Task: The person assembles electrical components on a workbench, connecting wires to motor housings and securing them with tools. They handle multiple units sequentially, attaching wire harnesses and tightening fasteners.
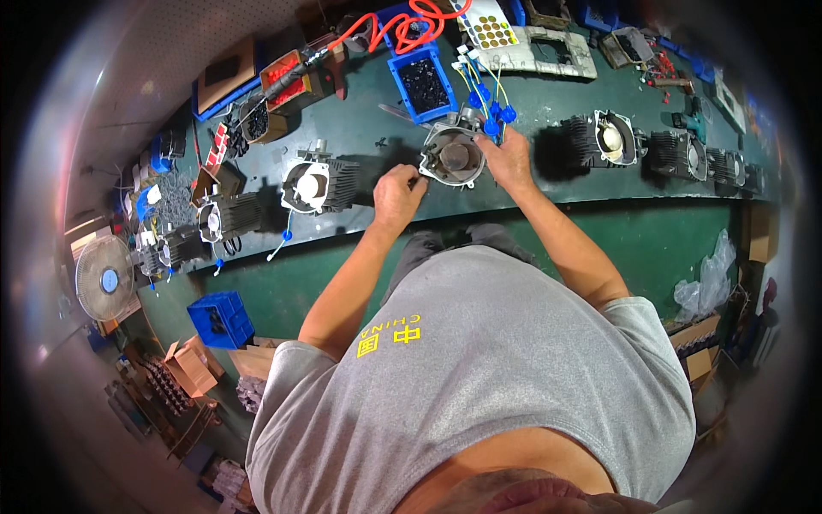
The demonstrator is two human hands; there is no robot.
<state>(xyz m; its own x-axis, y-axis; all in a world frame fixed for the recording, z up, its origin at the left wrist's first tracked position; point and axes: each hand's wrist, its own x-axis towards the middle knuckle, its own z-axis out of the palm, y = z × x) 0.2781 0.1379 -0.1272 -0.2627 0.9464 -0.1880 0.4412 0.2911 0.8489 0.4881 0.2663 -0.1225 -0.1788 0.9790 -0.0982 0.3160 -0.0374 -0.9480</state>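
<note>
Between the two hands on the dark green surface (pixel 360 137) lies the round grey metal motor housing (pixel 451 158), open face up; the right hand (pixel 507 158) rests fingers-curled on its right rim, the loosely fisted left hand (pixel 397 193) just beside its lower-left edge, holding nothing I can make out.

Blue parts bin (pixel 425 84), white fan (pixel 104 277), blue crate (pixel 221 319), red coiled hose (pixel 402 26).

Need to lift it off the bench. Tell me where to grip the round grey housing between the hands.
Probably grip the grey housing by its outer rim, from both sides: its open bore faces up. The left hand is already at its left edge, the right hand at its right. Avoid the blue-tipped wires behind.
</note>
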